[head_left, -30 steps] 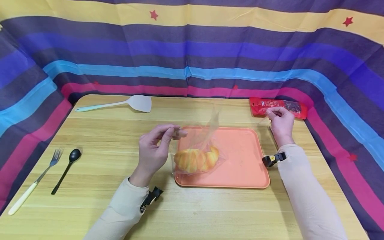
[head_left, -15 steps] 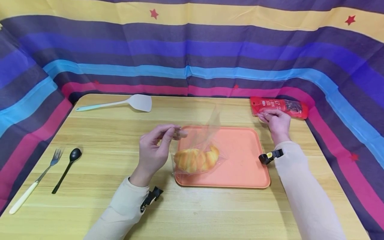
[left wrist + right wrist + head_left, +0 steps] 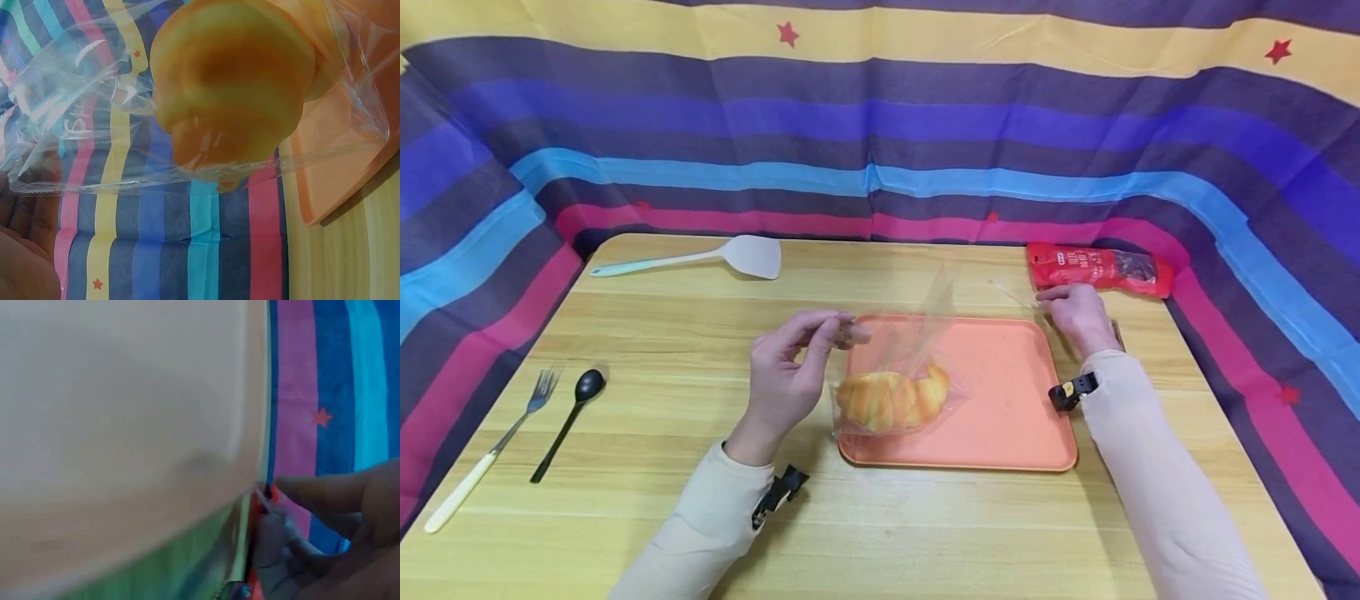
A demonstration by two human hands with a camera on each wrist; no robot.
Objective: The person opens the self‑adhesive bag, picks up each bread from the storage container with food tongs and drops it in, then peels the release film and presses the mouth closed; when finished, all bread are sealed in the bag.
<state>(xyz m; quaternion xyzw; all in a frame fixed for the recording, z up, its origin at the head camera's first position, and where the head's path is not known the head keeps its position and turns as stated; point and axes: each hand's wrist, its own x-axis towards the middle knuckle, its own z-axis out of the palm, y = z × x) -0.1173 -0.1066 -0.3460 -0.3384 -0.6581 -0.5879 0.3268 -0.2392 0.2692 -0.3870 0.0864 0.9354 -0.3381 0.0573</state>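
My left hand pinches the upper edge of a clear plastic bag with a golden croissant inside. The bag hangs over the left part of an orange tray. In the left wrist view the croissant shows large through the plastic, the fingers at the lower left. My right hand, beyond the tray's far right corner, pinches a thin clear strip that points to the left. The right wrist view shows thumb and finger meeting at a pale sliver; the tray blurs across much of that view.
A red snack packet lies at the back right, just behind my right hand. Part of a narrow brown item shows beside the right wrist. A white spatula lies at the back left; a fork and black spoon lie at left.
My right hand has moved left and nearer from in front of the red packet, turning so the thin strip now points left. The left hand, bag and croissant stay nearly still.
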